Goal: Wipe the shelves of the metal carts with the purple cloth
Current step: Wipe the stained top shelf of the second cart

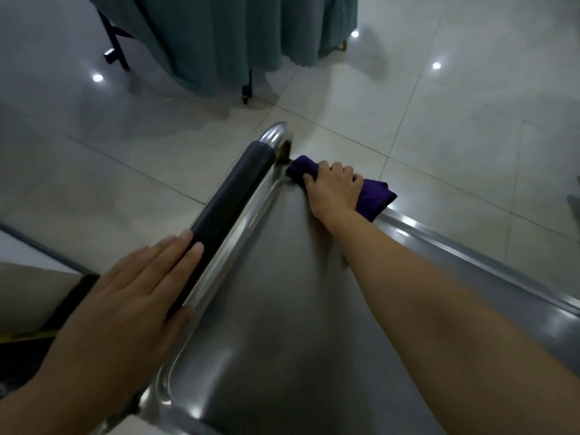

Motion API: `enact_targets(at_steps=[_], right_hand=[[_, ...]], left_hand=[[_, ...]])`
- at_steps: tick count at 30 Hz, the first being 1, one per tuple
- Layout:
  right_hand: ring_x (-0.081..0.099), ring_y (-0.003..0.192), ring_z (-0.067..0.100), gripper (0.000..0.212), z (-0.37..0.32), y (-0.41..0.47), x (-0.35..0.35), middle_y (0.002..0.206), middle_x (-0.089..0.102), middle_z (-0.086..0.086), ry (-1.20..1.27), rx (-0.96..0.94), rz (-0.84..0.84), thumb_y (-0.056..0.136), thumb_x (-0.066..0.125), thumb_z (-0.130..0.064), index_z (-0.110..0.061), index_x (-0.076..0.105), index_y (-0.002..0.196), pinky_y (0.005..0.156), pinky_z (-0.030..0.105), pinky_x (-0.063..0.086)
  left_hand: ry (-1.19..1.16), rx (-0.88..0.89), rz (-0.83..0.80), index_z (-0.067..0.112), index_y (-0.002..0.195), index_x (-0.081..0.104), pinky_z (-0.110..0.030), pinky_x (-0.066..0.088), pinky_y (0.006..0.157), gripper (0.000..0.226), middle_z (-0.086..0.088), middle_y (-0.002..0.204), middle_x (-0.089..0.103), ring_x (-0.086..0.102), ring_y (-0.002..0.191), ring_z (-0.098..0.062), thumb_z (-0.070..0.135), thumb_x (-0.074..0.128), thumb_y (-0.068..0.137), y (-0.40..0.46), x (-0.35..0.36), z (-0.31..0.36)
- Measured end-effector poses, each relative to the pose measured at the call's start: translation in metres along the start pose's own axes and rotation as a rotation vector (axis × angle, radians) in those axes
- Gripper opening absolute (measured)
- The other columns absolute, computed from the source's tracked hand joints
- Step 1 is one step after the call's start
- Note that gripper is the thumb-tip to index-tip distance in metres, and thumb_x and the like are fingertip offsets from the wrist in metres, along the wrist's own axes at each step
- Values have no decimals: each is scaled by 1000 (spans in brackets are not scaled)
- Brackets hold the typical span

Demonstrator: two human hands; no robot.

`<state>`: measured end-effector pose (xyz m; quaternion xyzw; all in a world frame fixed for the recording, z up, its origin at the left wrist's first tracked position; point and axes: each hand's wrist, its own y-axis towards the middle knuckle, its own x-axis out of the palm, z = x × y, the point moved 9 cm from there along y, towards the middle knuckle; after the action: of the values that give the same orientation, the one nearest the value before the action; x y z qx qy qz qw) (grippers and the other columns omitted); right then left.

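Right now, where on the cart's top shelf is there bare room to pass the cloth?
The steel shelf is bare between the black handle and the right forearm, down to its near edge. The far corner is crowded: the right hand grips the purple cloth there. The left hand rests flat on the handle.

Steel cart shelf (282, 324) underfoot of everything, brushed and dull-shiny, raised rim all around. Purple cloth (373, 196) bunched at the far corner, draped over the rim, right hand (332, 189) pressed on top of it. Black-sleeved handle bar (232, 196) along the left edge, left hand (138, 293) flat across it. Pale glossy floor tiles (439, 105) beneath.
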<state>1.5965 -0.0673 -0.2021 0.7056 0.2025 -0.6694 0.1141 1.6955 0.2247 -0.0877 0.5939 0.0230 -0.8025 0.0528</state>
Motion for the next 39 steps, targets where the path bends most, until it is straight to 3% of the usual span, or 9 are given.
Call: enact_targets(at_steps=[3, 5, 8, 11, 19, 27, 33, 36, 39], right_hand=[[44, 116, 31, 48, -28, 2, 1, 125, 52, 12, -4, -23, 13, 99, 30, -50, -15, 47, 129, 105, 48, 28], [37, 126, 33, 55, -34, -5, 6, 137, 44, 14, 25, -20, 8, 99, 29, -50, -15, 37, 140, 112, 51, 19], [5, 146, 34, 68, -40, -23, 19, 160, 8, 15, 30, -53, -64, 98, 25, -54, -20, 5, 154, 118, 53, -4], [-17, 146, 32, 71, -53, -49, 28, 161, -14, 11, 7, -139, -105, 98, 20, -58, -25, -7, 154, 116, 54, -12], [-17, 146, 32, 72, -91, -140, 42, 161, -14, 10, -22, -338, -128, 96, 17, -62, -26, -9, 153, 116, 56, -9], [-18, 146, 35, 78, -135, -241, 54, 159, -17, 16, -5, -535, -160, 94, 21, -63, -24, -14, 152, 115, 58, -8], [-3, 147, 37, 73, -162, -341, 66, 161, 3, 17, 25, -770, -188, 93, 22, -59, -23, 3, 153, 116, 57, -8], [-3, 147, 37, 77, -161, -377, 73, 161, 2, 15, -31, -831, -202, 93, 46, -45, -25, 4, 154, 115, 54, -13], [-10, 147, 34, 83, -147, -397, 66, 161, -9, 13, -106, -866, -186, 94, 49, -23, -26, -9, 153, 118, 50, -10]], left_hand=[[-73, -67, 9, 24, 152, 17, -20, 17, 115, 60, 8, 159, 13, 18, 141, -6, 50, 19, 98, -7, 4, -6], [-98, -97, 36, 25, 152, 20, -28, 29, 110, 61, 6, 158, 17, 17, 142, -5, 52, 23, 97, -9, 5, -10], [-141, -133, 55, 28, 150, 21, -34, 29, 102, 65, 11, 157, 18, 22, 139, -9, 45, 37, 90, -12, 6, -13], [-117, -138, 53, 26, 150, 22, -36, 27, 103, 66, 7, 156, 21, 23, 138, -9, 40, 38, 88, -13, 5, -11], [-47, -102, 90, 10, 145, 33, -42, 35, 104, 57, -10, 152, 31, 37, 135, -26, 20, 51, 92, -14, -1, 2], [20, -85, 113, 8, 145, 34, -36, 33, 106, 55, -11, 152, 32, 35, 137, -26, 18, 51, 94, -16, -4, 7], [88, -73, 157, 7, 143, 39, -32, 38, 97, 56, -11, 148, 40, 44, 129, -29, 13, 57, 90, -20, -10, 15], [132, -57, 177, 5, 140, 43, -39, 49, 89, 51, -14, 142, 46, 50, 123, -31, 14, 56, 91, -24, -13, 22], [234, -53, 178, 2, 135, 48, -44, 52, 79, 47, -17, 136, 52, 54, 114, -34, 15, 56, 91, -28, -16, 29]])
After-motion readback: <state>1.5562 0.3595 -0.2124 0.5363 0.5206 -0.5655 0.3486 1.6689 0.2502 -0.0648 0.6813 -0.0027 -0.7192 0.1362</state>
